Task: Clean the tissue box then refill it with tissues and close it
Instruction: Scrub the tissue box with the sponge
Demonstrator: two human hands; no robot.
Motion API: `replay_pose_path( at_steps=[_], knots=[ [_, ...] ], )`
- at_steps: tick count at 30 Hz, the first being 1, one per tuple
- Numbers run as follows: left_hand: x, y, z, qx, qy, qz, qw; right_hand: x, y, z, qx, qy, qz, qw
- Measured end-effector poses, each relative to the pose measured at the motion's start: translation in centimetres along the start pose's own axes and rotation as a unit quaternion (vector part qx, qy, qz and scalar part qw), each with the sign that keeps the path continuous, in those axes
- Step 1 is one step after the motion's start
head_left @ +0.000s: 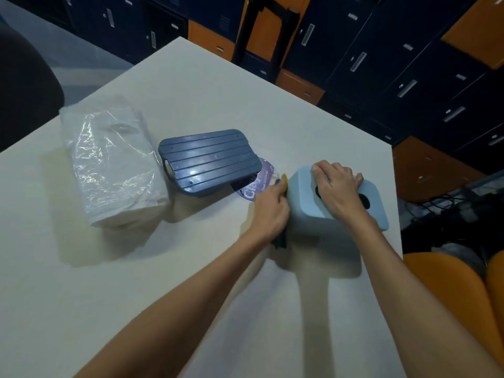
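Cleaning step, I reckon. Left hand [271, 211] has fingers curled round dark cloth [281, 241], pressed against side of tissue box [308, 211] near right edge of table [136, 268]. Right hand [336, 186] clamps box top, fingers hooked over far edge. Next up: finish wiping, then reach tissue pack [111, 165] far left. Ribbed lid [210, 159] sits between, atop purple packet [259, 184], so gotta reach past it.
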State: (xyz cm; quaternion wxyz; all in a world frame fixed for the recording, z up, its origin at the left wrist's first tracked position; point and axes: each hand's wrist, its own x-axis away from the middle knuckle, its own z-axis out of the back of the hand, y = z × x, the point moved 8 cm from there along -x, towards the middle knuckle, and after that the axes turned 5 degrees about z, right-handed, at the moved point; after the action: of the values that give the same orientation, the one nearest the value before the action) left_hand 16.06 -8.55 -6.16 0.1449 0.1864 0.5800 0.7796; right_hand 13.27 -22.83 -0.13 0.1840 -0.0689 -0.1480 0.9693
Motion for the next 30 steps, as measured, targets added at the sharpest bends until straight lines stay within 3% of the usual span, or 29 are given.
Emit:
replay_pose_path(
  at_steps=[3, 10, 18, 27, 30],
  knots=[
    [-1.8, 0.2, -0.3, -0.002, -0.048, 0.007, 0.999, -0.1, 0.0, 0.0, -0.006, -0.005, -0.002, 1.000],
    [5.0, -2.1, -0.4, 0.017, -0.028, 0.029, 0.999, -0.1, -0.1, -0.2, -0.018, -0.009, 0.002, 1.000],
    [-2.3, 0.0, -0.6, 0.057, -0.026, 0.054, 0.997, 0.0, -0.3, -0.1, -0.009, -0.007, 0.002, 1.000],
    [5.7, -2.2, 0.0, 0.016, -0.024, 0.010, 1.000, -0.1, -0.2, -0.2, -0.012, -0.009, 0.006, 1.000],
    [2.5, -2.0, 1.2, 0.041, -0.013, 0.068, 0.997, 0.1, -0.2, -0.2, -0.019, -0.011, 0.005, 1.000]
  ],
)
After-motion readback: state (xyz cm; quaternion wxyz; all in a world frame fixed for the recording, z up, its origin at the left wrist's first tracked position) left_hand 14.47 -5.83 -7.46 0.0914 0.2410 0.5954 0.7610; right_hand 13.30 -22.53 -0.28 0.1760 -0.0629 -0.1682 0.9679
